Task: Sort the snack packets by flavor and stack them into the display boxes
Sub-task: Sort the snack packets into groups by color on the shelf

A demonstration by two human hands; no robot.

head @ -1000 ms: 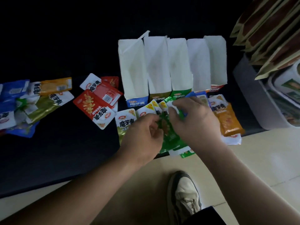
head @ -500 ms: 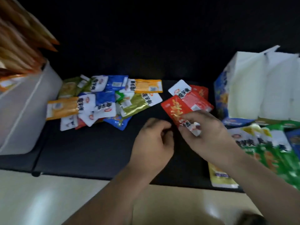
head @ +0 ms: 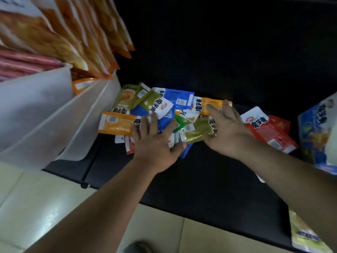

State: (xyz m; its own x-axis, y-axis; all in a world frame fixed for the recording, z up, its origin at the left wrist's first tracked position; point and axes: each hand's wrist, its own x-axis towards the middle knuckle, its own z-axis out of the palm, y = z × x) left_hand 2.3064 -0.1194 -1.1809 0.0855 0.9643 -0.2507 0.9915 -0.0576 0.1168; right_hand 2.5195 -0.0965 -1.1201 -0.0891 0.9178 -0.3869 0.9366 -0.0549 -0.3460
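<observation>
A mixed pile of snack packets [head: 164,110] in blue, orange, olive and green lies on the black table [head: 209,179]. My left hand [head: 155,141] rests flat on the pile's front, fingers spread over a blue packet [head: 164,123] and an orange packet [head: 116,123]. My right hand [head: 226,126] lies with straight fingers on an olive packet [head: 197,130] and another orange packet [head: 209,105]. Red packets [head: 269,132] lie just right of my right hand. One blue display box [head: 317,134] shows at the right edge.
White bins [head: 54,114] holding large orange and pink bags stand at the left, touching the pile. A yellow-green packet [head: 302,234] hangs over the table's front edge at lower right. Pale floor tiles and a shoe lie below the table edge.
The view has swung left from the boxes to the mixed pile. Both hands left the green packets, passed the red ones, and now lie spread on the pile.
</observation>
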